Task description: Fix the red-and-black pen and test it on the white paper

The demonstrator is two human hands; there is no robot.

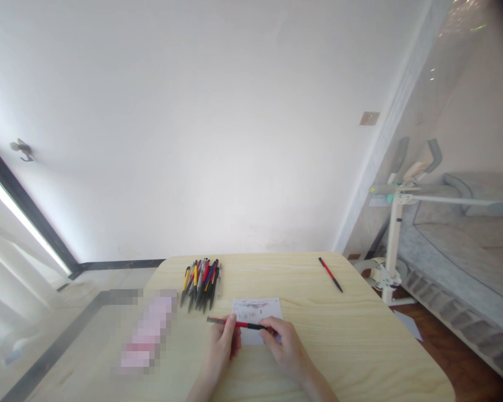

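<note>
A red and black pen (243, 324) lies sideways between my two hands, above a small white sheet of paper (257, 306) with dark reddish marks on it. My left hand (226, 338) is closed around the pen's left part, thumb on top. With its fingertips, my right hand (283, 340) pinches the black right end. Part of the sheet is hidden behind the hands and pen. Beyond my left hand, several pens (201, 282) lie in a bunch, in yellow, red, blue, black and clear. Another red and black pen (331, 274) rests alone at the far right.
The light wooden table (360, 346) ends against a white wall (235, 139). A blurred pinkish patch (148, 329) is at the table's left. To the right stand a white exercise machine (394, 240) and a grey sofa (465, 240).
</note>
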